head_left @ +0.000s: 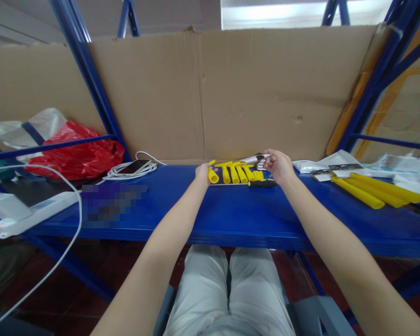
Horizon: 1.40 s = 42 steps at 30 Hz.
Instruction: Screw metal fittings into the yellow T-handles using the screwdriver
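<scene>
My left hand (202, 172) is closed round the leftmost yellow plastic tube (213, 176), at the left end of a row on the blue bench. Several short yellow tubes (234, 174) lie side by side just right of it. My right hand (279, 166) is raised a little behind the row, its fingertips pinched at the end of a thin white and brown strip (252, 159). What kind of thing the strip is cannot be made out. In front of the row lies a screwdriver (262, 184) with a black and yellow handle, its shaft pointing left.
Longer yellow tubes (381, 190) and white plastic packets (325, 163) lie on the right. On the left are a coiled white cable (131, 170), a red plastic bag (79, 151) and a white power strip (38, 212). A cardboard sheet (203, 93) stands behind the blue bench (238, 219).
</scene>
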{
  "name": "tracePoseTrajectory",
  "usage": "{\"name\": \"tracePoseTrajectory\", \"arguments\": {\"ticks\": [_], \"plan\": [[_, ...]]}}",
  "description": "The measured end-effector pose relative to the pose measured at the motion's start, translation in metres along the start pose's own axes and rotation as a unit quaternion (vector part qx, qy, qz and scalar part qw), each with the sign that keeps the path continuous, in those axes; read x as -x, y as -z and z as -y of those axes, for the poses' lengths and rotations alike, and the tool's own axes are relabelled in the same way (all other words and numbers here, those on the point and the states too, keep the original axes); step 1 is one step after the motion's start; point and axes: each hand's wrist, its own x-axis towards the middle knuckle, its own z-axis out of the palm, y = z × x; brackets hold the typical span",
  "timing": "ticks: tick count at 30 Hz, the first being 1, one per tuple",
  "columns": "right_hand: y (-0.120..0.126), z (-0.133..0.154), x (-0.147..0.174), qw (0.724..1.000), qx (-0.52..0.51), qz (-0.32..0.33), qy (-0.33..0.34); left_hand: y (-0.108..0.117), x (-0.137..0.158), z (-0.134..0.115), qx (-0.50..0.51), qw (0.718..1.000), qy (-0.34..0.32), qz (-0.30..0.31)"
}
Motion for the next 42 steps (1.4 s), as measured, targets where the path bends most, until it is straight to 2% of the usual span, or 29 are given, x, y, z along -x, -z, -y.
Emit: {"name": "tracePoseTrajectory", "arguments": {"ticks": [8,17,21,29,42], "plan": [[0.032,0.002,-0.038,0.993,0.021,-0.113,-0.014,0.0,0.003,0.0,0.001,1.0,0.0,0.017],[0.059,-0.004,-0.093,0.985,0.032,-0.171,-0.014,-0.001,0.013,-0.002,0.003,1.0,0.007,0.017],[0.072,-0.014,-0.109,0.985,0.056,-0.161,-0.018,-0.001,0.01,0.0,0.0,1.0,0.009,0.023],[0.075,-0.028,-0.119,0.979,0.121,-0.156,-0.05,-0.001,0.012,0.0,0.006,0.999,0.021,0.024],[0.081,-0.034,-0.114,0.973,0.138,-0.171,-0.072,-0.002,0.014,0.0,-0.005,0.999,0.022,0.04]]}}
